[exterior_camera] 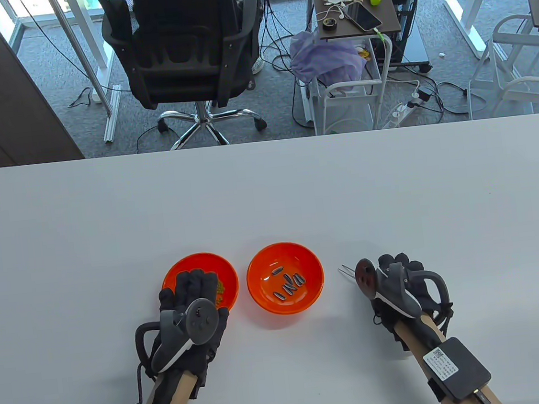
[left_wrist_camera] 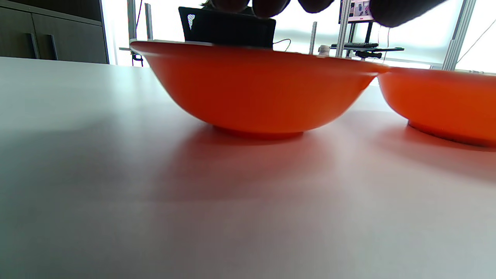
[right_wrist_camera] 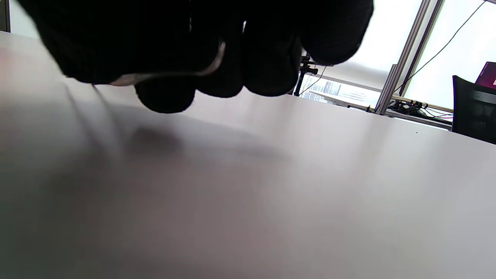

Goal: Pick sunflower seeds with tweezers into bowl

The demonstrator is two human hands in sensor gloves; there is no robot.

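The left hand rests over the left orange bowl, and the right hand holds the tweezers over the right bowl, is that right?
Not quite. In the table view the right hand holds the tweezers above bare table, right of the right bowl. The left hand does rest over the left bowl.

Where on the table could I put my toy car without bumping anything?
Bare white table lies beyond the two orange plastic bowls, and right of the gloved right hand holding metal tweezers. It is crowded between the bowls and around the gloved left hand.
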